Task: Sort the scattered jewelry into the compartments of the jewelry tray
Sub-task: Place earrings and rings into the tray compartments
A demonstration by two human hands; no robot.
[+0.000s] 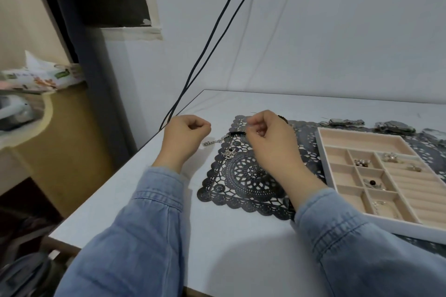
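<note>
A silver chain bracelet with a black bar lies across the left edge of the black lace mat. My right hand hovers over the mat, thumb and forefinger pinched at the bar's right end. To the left of the chain, my left hand is curled into a fist with nothing visible in it. A small silver charm rests on the mat below the bracelet. The beige jewelry tray sits to the right; small pieces lie in several of its compartments.
Two watches lie at the back, behind the tray. A dark beaded band peeks out behind my right hand. Two black cables hang down to the table's left edge, which drops off beside my left hand.
</note>
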